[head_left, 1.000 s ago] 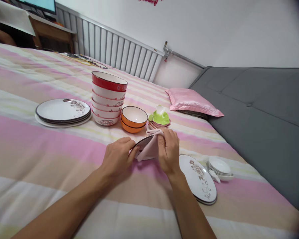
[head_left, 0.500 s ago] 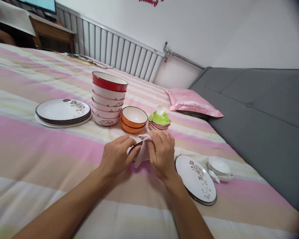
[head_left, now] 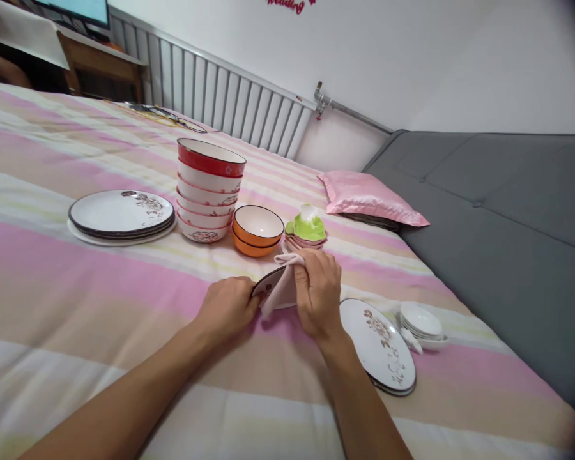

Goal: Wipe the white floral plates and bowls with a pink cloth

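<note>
A dark-rimmed plate (head_left: 264, 285) is held tilted above the striped bedspread, partly hidden by cloth and fingers. My left hand (head_left: 227, 305) grips its left edge, fingers closed. In my right hand (head_left: 319, 291) a pale pink cloth (head_left: 278, 292) is pinched over the plate's rim and hangs across its face. Close to my right wrist lies a stack of flower-patterned plates (head_left: 381, 345). Beyond the held plate stand two orange bowls (head_left: 256, 239) and a pile of pink dishes topped by a green leaf-shaped dish (head_left: 309, 228).
A tall stack of bowls (head_left: 208, 204), red on top, stands behind my left hand, with another plate stack (head_left: 119, 214) to its left. Small white dishes (head_left: 422, 321) sit at right. A pink pillow (head_left: 371, 198) rests by the grey headboard (head_left: 498, 211). Cables (head_left: 163, 115) lie far back.
My right hand and the cloth went left across the plate, then back right and slightly up. My left hand has shifted its hold lower on the edge, and the plate's tilt differs.
</note>
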Motion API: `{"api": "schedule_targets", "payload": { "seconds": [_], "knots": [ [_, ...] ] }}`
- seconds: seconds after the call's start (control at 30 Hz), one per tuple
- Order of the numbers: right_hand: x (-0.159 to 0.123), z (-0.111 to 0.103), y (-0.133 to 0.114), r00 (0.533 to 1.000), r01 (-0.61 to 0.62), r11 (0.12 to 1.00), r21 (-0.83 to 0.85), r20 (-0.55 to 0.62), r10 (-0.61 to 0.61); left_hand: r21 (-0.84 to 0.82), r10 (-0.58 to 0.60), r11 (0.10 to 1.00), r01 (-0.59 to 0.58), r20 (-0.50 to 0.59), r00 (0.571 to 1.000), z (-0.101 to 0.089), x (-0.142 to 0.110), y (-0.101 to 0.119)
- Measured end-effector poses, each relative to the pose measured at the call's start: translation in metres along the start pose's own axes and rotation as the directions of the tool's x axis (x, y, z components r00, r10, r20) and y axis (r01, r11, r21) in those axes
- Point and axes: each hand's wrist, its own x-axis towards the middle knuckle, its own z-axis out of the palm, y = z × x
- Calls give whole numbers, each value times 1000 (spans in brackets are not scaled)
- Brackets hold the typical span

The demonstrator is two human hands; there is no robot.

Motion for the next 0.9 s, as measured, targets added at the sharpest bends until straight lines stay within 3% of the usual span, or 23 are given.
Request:
{"api": "schedule_targets", "payload": {
  "seconds": [0.13, 0.23, 0.33, 0.43, 0.63, 0.9],
  "knots": [
    [0, -1, 3, 998, -50, 997, 55, -37, 52, -6, 86, 996, -90, -228, 970, 1, 0, -4],
    [0, -1, 1, 999, -46, 995, 85, -25, 48, 13, 171, 983, -182, -420, 891, 3, -1, -7],
    [0, -2, -4, 1000, -25, 996, 89, 6, 25, 24, 217, 970, -242, -532, 819, 2, -1, -7],
    [-1, -3, -11, 998, 6, 999, 46, 54, -9, 32, 243, 961, -273, -567, 787, 2, -1, -5],
    [-2, -2, -21, 989, 114, 993, -38, 96, -109, 41, 280, 948, -316, -580, 765, 2, -2, -5],
    [-2, -2, -20, 986, 139, 989, -53, 97, -133, 45, 305, 935, -353, -611, 730, 3, -1, -8]
  ]
}}
